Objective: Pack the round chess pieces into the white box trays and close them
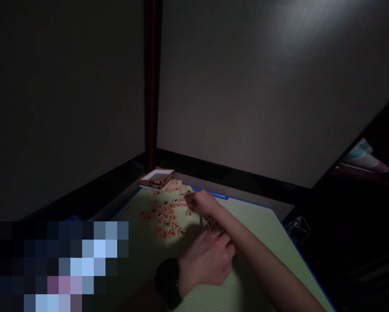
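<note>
Round wooden Chinese chess pieces [167, 224] with red and black characters lie scattered over a pale green tabletop [256, 212]. My right hand [203, 203] is closed at the far right of the scatter, fingertips down among the pieces; whatever it pinches is hidden. A dark watch [168, 282] is on the wrist of my left hand [209, 255], which is closed, knuckles up, at the near side of a small open box [202, 222]. More pieces [212, 222] lie in that box, partly covered by both arms. What the left fingers grip does not show.
Shallow brown-rimmed trays [157, 178] are stacked at the table's far corner. A blue strip [214, 194] runs along the back edge. Grey panels [246, 95] rise behind. A clear container [299, 227] stands off the right edge. The lower left is pixelated.
</note>
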The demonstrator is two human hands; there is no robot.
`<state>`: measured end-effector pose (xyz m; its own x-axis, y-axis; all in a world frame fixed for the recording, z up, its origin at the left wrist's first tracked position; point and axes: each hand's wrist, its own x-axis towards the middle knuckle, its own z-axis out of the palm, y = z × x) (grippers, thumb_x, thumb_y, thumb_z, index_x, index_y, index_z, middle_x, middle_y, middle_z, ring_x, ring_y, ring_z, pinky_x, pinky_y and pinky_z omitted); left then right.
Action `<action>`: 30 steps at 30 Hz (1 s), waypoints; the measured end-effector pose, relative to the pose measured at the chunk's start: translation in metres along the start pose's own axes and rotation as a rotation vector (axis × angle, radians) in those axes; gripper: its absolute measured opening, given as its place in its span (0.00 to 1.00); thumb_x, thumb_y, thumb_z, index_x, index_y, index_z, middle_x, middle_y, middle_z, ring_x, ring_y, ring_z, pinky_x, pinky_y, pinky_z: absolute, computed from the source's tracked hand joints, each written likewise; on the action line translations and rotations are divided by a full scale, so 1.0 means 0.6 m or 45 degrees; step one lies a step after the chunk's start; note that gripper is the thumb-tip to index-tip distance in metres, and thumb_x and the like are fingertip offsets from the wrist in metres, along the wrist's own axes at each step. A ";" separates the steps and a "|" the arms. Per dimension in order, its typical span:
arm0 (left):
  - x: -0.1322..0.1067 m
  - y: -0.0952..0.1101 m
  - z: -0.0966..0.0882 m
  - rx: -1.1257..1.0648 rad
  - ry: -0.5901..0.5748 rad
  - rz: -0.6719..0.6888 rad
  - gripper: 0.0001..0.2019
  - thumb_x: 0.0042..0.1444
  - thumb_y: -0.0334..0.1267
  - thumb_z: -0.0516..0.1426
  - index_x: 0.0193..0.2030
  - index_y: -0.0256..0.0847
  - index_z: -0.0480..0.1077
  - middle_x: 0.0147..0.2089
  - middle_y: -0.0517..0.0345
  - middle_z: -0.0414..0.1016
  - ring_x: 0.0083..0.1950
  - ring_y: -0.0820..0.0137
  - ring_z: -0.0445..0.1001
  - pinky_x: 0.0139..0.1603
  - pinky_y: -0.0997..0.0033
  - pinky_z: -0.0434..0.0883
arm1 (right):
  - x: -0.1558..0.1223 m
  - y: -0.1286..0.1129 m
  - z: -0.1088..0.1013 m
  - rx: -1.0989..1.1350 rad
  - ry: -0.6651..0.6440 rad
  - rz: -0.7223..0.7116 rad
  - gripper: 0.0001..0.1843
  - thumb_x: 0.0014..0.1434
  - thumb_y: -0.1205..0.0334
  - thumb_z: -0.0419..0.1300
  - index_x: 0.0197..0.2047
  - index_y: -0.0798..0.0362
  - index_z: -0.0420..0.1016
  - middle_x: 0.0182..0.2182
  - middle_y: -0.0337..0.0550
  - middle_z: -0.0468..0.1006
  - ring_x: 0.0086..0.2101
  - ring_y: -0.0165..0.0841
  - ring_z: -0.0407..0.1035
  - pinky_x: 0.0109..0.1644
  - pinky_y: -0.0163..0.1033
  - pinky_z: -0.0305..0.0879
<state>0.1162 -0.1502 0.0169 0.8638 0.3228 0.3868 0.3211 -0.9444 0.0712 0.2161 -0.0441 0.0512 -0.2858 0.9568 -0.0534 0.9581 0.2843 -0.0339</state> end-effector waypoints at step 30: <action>0.013 0.021 0.002 -0.019 -0.157 0.144 0.10 0.54 0.41 0.61 0.30 0.37 0.79 0.25 0.50 0.76 0.28 0.61 0.77 0.29 0.61 0.69 | 0.105 0.027 -0.015 -0.048 -0.053 0.230 0.16 0.61 0.65 0.57 0.48 0.47 0.83 0.43 0.46 0.84 0.42 0.37 0.77 0.39 0.34 0.65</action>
<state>0.1276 -0.1594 0.0198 0.9355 0.2189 0.2775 0.2141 -0.9756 0.0478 0.2138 0.0216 0.0563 -0.1084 0.9894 -0.0963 0.9937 0.1106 0.0177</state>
